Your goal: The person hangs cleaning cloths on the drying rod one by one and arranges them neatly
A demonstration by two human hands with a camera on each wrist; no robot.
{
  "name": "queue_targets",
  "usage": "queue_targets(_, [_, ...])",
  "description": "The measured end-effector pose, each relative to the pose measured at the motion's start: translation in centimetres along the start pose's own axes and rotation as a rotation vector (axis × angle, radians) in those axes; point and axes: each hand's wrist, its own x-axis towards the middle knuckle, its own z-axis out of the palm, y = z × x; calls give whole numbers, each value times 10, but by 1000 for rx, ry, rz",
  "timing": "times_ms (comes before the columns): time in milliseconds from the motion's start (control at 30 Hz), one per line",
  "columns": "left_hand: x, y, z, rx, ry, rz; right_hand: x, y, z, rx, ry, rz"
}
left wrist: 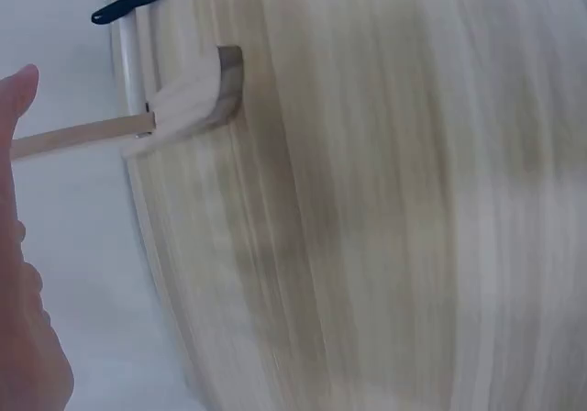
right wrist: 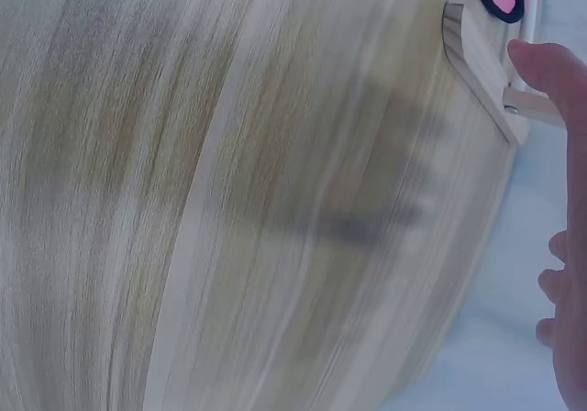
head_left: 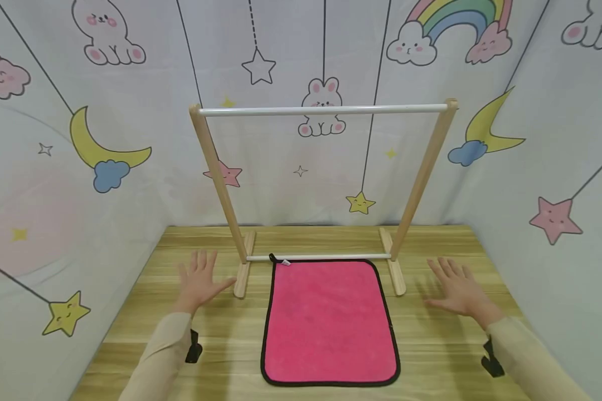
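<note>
A pink cloth (head_left: pixel 328 323) with black edging lies flat on the wooden table, a black loop and small white tag at its far left corner. Behind it stands a wooden rack (head_left: pixel 421 172) with a white top bar (head_left: pixel 326 110) and a white lower bar (head_left: pixel 381 257). My left hand (head_left: pixel 199 283) is spread above the table, left of the rack's left foot (head_left: pixel 242 278), holding nothing. On the other side, my right hand (head_left: pixel 459 289) is likewise spread and bare, right of the right foot (head_left: pixel 397 278). Both thumbs point inward.
A white curtain (head_left: pixel 291 200) printed with rabbits, moons and stars hangs behind the table and along both sides. The wooden tabletop (head_left: pixel 221 356) extends around the cloth to the curtain. Black wrist straps (head_left: pixel 194 348) sit at both sleeves.
</note>
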Motion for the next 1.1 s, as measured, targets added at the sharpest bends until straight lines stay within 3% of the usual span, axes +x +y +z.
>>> queue_targets(267, [11, 16, -6, -169, 109, 14, 1, -2, 4, 23, -15, 6])
queue_targets(600, [25, 34, -14, -315, 226, 36, 2, -12, -2, 61, -5, 8])
queue_targets(1100, [51, 58, -61, -479, 493, 25, 3, -21, -1, 61, 42, -50])
